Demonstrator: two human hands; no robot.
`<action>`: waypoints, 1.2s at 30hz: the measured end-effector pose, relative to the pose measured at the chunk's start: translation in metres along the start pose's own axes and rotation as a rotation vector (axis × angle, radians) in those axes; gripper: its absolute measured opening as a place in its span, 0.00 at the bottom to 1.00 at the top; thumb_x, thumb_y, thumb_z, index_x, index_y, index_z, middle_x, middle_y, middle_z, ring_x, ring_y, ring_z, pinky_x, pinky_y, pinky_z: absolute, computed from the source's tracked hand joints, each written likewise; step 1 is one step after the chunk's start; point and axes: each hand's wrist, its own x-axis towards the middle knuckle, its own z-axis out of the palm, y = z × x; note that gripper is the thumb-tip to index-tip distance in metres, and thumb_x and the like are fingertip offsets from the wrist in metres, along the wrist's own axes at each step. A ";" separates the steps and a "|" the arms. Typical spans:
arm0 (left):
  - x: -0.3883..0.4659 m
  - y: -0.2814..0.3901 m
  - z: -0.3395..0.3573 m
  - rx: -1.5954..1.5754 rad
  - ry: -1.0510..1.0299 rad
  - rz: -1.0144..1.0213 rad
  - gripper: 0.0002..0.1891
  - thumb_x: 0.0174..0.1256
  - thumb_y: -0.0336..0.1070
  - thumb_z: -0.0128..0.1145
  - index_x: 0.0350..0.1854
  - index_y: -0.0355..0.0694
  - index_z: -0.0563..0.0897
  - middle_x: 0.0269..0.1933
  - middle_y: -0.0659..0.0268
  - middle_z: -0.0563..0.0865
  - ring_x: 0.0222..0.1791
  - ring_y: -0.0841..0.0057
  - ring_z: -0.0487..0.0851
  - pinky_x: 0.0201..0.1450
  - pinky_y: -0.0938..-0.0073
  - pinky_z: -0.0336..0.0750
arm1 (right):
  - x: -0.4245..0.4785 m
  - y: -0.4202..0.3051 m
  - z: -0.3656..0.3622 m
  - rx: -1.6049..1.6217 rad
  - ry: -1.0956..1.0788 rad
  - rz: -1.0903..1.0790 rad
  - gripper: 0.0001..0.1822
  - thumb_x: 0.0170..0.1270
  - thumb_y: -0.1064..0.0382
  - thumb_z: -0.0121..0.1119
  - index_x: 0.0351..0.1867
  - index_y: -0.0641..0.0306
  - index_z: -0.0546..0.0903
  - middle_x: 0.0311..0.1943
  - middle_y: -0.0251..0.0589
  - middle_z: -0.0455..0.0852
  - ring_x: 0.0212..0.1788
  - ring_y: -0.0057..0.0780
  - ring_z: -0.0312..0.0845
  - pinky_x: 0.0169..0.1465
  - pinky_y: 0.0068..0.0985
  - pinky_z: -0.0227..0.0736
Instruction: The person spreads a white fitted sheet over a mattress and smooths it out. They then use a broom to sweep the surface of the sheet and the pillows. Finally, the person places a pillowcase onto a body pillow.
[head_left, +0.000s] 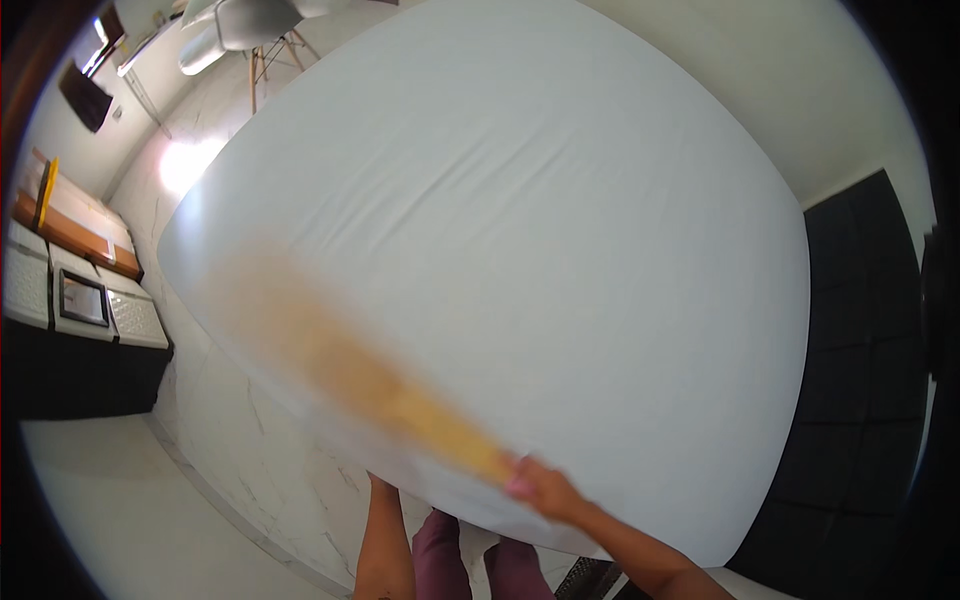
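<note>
A bed with a pale fitted sheet (600, 247) fills most of the head view, and faint wrinkles run across its upper middle. My right hand (544, 487), over the near side of the bed, is closed around the narrow end of a long yellow and tan object (435, 424). That object is heavily motion-blurred and widens towards the left of the bed; its exact kind cannot be told. My left forearm (384, 540) reaches to the near edge of the sheet, where the bed hides my left hand.
A dark padded headboard (862, 360) stands along the right. A chair with wooden legs (259, 26) is beyond the far left corner. Dark furniture with white panelled fronts (139, 319) stands at the left. Marble-look floor (247, 412) runs beside the bed, with a dark patterned mat (589, 579) near my feet.
</note>
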 end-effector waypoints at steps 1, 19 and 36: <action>0.006 0.003 -0.003 0.011 0.046 0.004 0.30 0.69 0.57 0.37 0.65 0.40 0.62 0.62 0.60 0.71 0.60 0.63 0.71 0.61 0.62 0.67 | 0.011 0.020 -0.016 0.060 0.227 0.043 0.24 0.70 0.52 0.43 0.66 0.53 0.64 0.36 0.44 0.80 0.38 0.34 0.78 0.43 0.31 0.72; 0.112 0.140 -0.009 0.091 0.273 0.126 0.29 0.69 0.56 0.38 0.64 0.39 0.63 0.61 0.60 0.72 0.59 0.63 0.72 0.60 0.60 0.69 | 0.217 -0.088 -0.021 0.309 0.758 0.279 0.18 0.72 0.57 0.42 0.55 0.63 0.72 0.19 0.29 0.69 0.20 0.16 0.63 0.24 0.20 0.65; 0.331 0.467 0.001 -0.057 0.044 0.070 0.32 0.70 0.60 0.32 0.65 0.39 0.62 0.62 0.61 0.71 0.59 0.65 0.71 0.59 0.65 0.69 | 0.424 -0.151 0.093 -0.109 0.665 0.545 0.21 0.70 0.48 0.40 0.47 0.63 0.75 0.16 0.42 0.73 0.18 0.31 0.69 0.23 0.34 0.67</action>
